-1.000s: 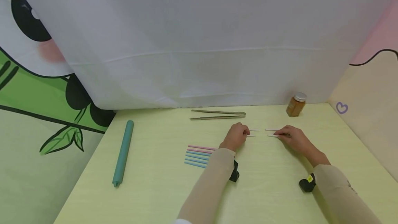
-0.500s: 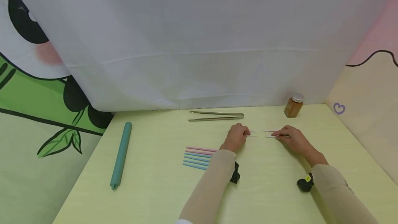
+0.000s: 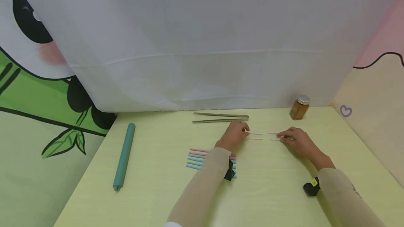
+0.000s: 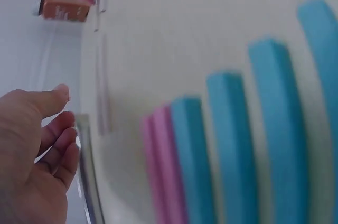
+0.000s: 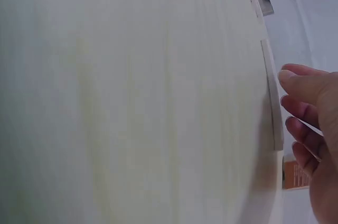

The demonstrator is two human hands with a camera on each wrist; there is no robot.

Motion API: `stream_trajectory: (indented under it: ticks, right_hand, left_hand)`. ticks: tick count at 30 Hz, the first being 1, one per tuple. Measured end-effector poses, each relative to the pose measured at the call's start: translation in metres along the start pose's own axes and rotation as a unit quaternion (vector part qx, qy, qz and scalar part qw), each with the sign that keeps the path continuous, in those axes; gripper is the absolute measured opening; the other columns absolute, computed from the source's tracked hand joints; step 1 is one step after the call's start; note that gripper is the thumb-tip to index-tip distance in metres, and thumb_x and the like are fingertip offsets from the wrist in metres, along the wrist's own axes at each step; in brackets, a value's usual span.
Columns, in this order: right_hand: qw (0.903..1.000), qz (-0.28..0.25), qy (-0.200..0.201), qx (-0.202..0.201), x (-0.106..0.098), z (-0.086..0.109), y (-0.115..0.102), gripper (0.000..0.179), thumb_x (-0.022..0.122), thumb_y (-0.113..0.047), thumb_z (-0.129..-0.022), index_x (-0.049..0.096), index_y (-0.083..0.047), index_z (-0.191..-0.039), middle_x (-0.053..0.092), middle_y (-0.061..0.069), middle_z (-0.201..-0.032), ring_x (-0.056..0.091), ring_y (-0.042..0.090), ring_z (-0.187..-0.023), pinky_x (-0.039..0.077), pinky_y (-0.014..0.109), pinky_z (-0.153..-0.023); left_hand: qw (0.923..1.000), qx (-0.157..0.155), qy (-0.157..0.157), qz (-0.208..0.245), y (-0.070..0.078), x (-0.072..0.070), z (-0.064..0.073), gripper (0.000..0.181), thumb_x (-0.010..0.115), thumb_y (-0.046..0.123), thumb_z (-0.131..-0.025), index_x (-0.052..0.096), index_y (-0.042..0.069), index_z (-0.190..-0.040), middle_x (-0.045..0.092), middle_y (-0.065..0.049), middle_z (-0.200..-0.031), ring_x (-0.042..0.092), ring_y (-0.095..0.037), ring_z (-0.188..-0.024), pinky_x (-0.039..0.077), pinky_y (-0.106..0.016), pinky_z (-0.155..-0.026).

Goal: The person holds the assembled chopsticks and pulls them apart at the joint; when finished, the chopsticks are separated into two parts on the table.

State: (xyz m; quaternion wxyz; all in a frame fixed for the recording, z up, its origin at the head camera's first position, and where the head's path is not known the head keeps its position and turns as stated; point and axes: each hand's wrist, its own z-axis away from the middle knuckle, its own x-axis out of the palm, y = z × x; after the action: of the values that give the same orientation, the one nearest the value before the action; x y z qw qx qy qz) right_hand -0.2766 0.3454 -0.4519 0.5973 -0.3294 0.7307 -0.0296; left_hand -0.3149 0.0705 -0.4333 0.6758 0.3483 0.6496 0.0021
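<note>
My left hand [image 3: 231, 135] hovers at the left ends of two white sticks [image 3: 255, 133] lying parallel on the table; its fingers are loosely bent with nothing between them. In the left wrist view this hand [image 4: 42, 145] is beside the metal tongs [image 4: 90, 176]. My right hand [image 3: 295, 141] is at a second pair of white sticks [image 3: 273, 133], a small gap to the right. In the right wrist view its fingertips are beside a white stick [image 5: 272, 97], and no finger is wrapped round it. Pink sticks [image 3: 199, 149] and blue sticks [image 3: 194, 164] lie in a row, partly behind my left forearm.
The tongs [image 3: 221, 120] lie at the table's back edge. A jar [image 3: 300, 108] with brown contents and a silver lid stands at the back right. A long teal cylinder [image 3: 124, 157] lies on the left. White cloth [image 3: 202, 45] hangs behind the table.
My left hand has let go of its white sticks and drawn back to the left, uncovering more of them and the right ends of the coloured sticks. My right hand has hardly moved.
</note>
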Motion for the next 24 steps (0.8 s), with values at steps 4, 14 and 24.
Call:
stream_trajectory:
  ticks: [4, 14, 24]
  right_hand:
    - [0.9998, -0.002, 0.017, -0.008, 0.001, -0.004, -0.009, 0.018, 0.068, -0.003, -0.086, 0.072, -0.007, -0.103, 0.063, 0.005, -0.087, 0.055, 0.023, -0.084, 0.043, 0.041, -0.074]
    - [0.9989, -0.028, 0.022, -0.032, 0.016, -0.019, -0.041, 0.017, 0.067, -0.006, -0.088, 0.071, -0.009, -0.104, 0.063, 0.001, -0.089, 0.059, 0.022, -0.087, 0.049, 0.042, -0.076]
    - [0.9955, -0.071, 0.000, -0.062, 0.039, -0.027, -0.081, 0.016, 0.069, -0.009, -0.087, 0.071, -0.009, -0.103, 0.064, -0.003, -0.090, 0.059, 0.013, -0.084, 0.049, 0.033, -0.073]
  left_hand:
    - [0.9999, 0.007, -0.001, 0.014, -0.015, -0.018, 0.007, 0.013, 0.062, 0.020, -0.094, 0.069, 0.012, -0.100, 0.063, -0.001, -0.093, 0.055, -0.012, -0.085, 0.046, -0.022, -0.077]
    - [0.9990, 0.000, -0.007, 0.043, -0.054, -0.038, 0.031, 0.016, 0.059, 0.023, -0.096, 0.070, 0.011, -0.100, 0.066, -0.001, -0.095, 0.056, -0.011, -0.084, 0.048, -0.025, -0.078]
    - [0.9983, 0.009, -0.019, 0.055, -0.091, -0.074, 0.071, 0.018, 0.058, 0.020, -0.097, 0.070, 0.008, -0.103, 0.065, -0.001, -0.094, 0.054, -0.012, -0.080, 0.047, -0.028, -0.076]
